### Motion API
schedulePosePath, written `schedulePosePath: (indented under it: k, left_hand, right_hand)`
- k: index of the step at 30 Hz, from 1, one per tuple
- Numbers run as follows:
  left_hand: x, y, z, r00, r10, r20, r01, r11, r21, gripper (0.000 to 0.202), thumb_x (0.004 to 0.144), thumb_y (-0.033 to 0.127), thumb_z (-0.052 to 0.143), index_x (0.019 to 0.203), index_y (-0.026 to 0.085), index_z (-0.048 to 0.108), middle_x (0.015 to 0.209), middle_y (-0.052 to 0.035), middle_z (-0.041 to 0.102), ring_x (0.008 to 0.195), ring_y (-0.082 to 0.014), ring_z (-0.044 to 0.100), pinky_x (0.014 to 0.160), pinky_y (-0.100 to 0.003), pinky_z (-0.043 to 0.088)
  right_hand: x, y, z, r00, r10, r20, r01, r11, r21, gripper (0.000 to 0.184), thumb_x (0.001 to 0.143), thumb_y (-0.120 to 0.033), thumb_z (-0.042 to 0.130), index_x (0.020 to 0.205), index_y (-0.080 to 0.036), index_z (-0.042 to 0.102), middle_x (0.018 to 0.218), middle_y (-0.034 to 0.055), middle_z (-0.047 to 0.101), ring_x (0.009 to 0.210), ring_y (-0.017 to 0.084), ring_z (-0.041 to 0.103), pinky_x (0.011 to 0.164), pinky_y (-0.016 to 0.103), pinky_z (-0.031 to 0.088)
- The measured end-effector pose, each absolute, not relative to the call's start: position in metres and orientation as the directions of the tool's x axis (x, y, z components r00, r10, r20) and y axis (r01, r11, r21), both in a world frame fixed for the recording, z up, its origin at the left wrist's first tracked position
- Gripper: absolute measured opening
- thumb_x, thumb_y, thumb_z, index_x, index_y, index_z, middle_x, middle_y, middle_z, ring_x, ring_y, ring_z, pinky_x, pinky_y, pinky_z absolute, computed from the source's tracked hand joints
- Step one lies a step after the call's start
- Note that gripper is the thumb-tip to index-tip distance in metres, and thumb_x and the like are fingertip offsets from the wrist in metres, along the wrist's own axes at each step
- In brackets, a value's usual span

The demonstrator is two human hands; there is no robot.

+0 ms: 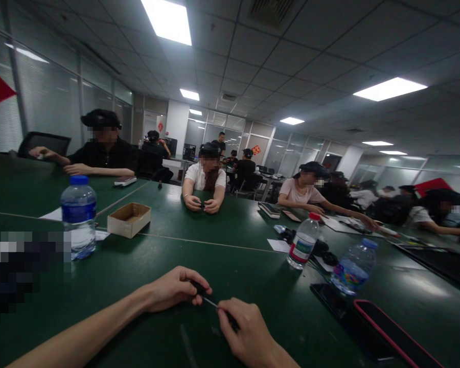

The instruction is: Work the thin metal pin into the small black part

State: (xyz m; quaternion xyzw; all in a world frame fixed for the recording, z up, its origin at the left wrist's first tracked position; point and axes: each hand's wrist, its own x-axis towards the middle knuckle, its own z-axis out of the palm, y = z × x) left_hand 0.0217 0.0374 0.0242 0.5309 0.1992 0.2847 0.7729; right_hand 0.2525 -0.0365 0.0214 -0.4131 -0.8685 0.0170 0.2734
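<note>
My left hand (176, 290) is closed, thumb against fingers, around a small dark piece (200, 289) whose kind I cannot make out. Lower and to the right, my right hand (247, 327) is wrapped round the dark handle (233, 322) of what looks like a small screwdriver. Its thin metal shaft (210, 302) bridges the gap between my hands and reaches the dark piece. My fingers hide most of both things. On the green table (153, 332) below lies a blurred narrow strip (187, 345).
An open cardboard box (129, 222) and a blue-capped bottle (78, 220) stand left. To the right are a red-capped bottle (303, 243), another blue-capped bottle (354, 268), a dark phone (331, 301) and a red-edged phone (396, 332). Several people sit around the table.
</note>
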Motion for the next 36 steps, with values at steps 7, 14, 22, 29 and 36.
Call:
schedulePosePath:
  k: [7, 14, 22, 29, 36]
  left_hand:
    - [0.0213, 0.0385, 0.0209, 0.756, 0.655, -0.004, -0.228, 0.268, 0.936, 0.032, 0.067, 0.009, 0.063, 0.097, 0.010, 0.073, 0.105, -0.0130, 0.069, 0.072, -0.0117, 0.061, 0.073, -0.025, 0.046]
    - [0.0221, 0.0384, 0.0203, 0.753, 0.657, 0.011, -0.220, 0.237, 0.946, 0.034, 0.065, 0.008, 0.061, 0.096, 0.012, 0.074, 0.102, -0.0103, 0.070, 0.070, -0.0108, 0.061, 0.071, -0.023, 0.045]
    - [0.0213, 0.0389, 0.0202, 0.767, 0.641, 0.014, -0.229, 0.254, 0.940, 0.033, 0.068, 0.011, 0.063, 0.098, 0.012, 0.073, 0.106, -0.0119, 0.069, 0.073, -0.0118, 0.062, 0.074, -0.025, 0.046]
    - [0.0219, 0.0393, 0.0198, 0.761, 0.648, 0.004, -0.224, 0.258, 0.940, 0.033, 0.066, 0.009, 0.065, 0.098, 0.011, 0.072, 0.106, -0.0117, 0.068, 0.073, -0.0115, 0.061, 0.074, -0.025, 0.046]
    - [0.0208, 0.0397, 0.0166, 0.761, 0.649, 0.001, -0.268, 0.313, 0.911, 0.039, 0.079, 0.028, 0.071, 0.114, 0.012, 0.063, 0.112, -0.0157, 0.065, 0.078, -0.0151, 0.064, 0.079, -0.031, 0.047]
  right_hand:
    - [0.2529, -0.0358, 0.0199, -0.511, 0.732, 0.452, 0.706, 0.657, -0.266, 0.022, 0.095, -0.024, 0.043, 0.095, -0.018, 0.064, 0.075, 0.0040, 0.064, 0.062, 0.013, 0.059, 0.058, 0.023, 0.042]
    - [0.2532, -0.0349, 0.0174, -0.503, 0.736, 0.453, 0.716, 0.648, -0.258, 0.020, 0.095, -0.023, 0.044, 0.092, -0.018, 0.064, 0.074, 0.0031, 0.064, 0.063, 0.014, 0.059, 0.059, 0.024, 0.041]
    - [0.2539, -0.0344, 0.0181, -0.509, 0.737, 0.444, 0.709, 0.652, -0.269, 0.021, 0.095, -0.023, 0.043, 0.094, -0.018, 0.064, 0.076, 0.0038, 0.065, 0.064, 0.014, 0.060, 0.059, 0.023, 0.042]
    - [0.2542, -0.0347, 0.0165, -0.514, 0.732, 0.448, 0.704, 0.658, -0.267, 0.022, 0.095, -0.023, 0.043, 0.094, -0.018, 0.064, 0.075, 0.0039, 0.064, 0.063, 0.014, 0.059, 0.060, 0.023, 0.042]
    - [0.2536, -0.0348, 0.0171, -0.512, 0.742, 0.433, 0.708, 0.650, -0.276, 0.023, 0.095, -0.023, 0.042, 0.094, -0.018, 0.064, 0.075, 0.0038, 0.064, 0.064, 0.014, 0.060, 0.061, 0.023, 0.042]
